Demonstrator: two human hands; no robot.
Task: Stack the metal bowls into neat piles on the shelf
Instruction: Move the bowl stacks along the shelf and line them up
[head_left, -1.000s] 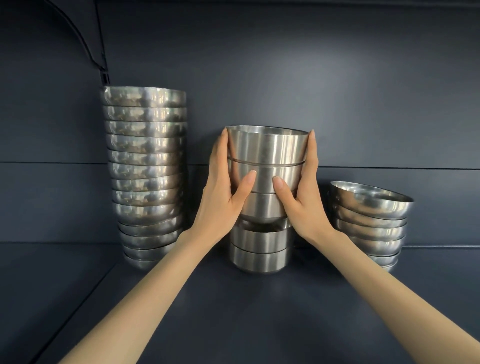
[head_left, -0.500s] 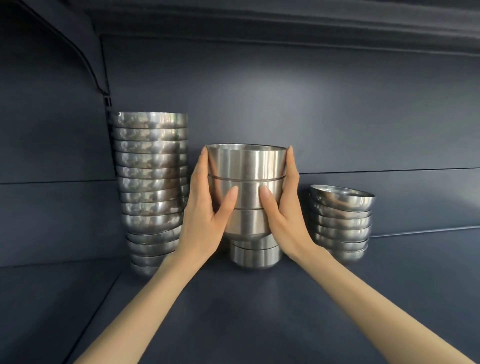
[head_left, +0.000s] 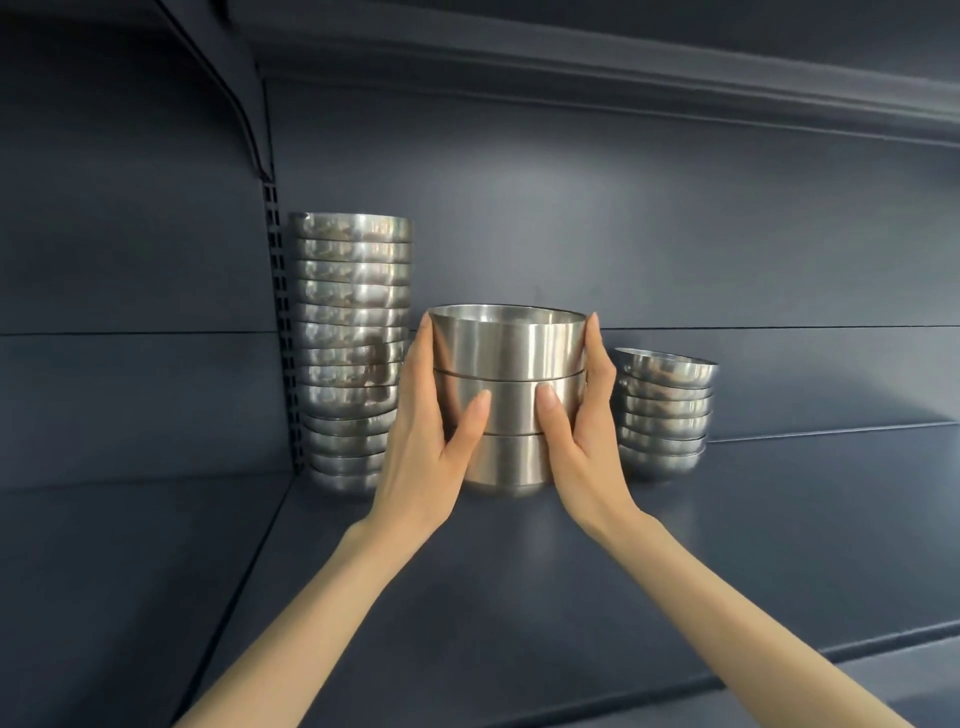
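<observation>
Reaching in from the near edge, two bare forearms are stretched over the dark blue shelf (head_left: 519, 597) toward its far side. The middle stack of bowls (head_left: 506, 364) is gripped between both hands: the left hand (head_left: 421, 452) is pressed to its left wall and the right hand (head_left: 584, 447) to its right wall. On each hand the fingers are held together and laid upright along the side as far as the top rim, while the thumb is spread away from them and set across the front of the second bowl. Three nested bowls are shown in this stack, upright, with the base down at the shelf surface; whether it is fully set down cannot be told. Just to the left, a tall stack (head_left: 350, 332) is stood beside a slotted upright (head_left: 280, 332). To the right, a short stack (head_left: 662, 415) is stood, its top bowl tilted. Behind all three the back panel (head_left: 675, 234) is seen, and an upper shelf (head_left: 623, 62) is fixed overhead.
</observation>
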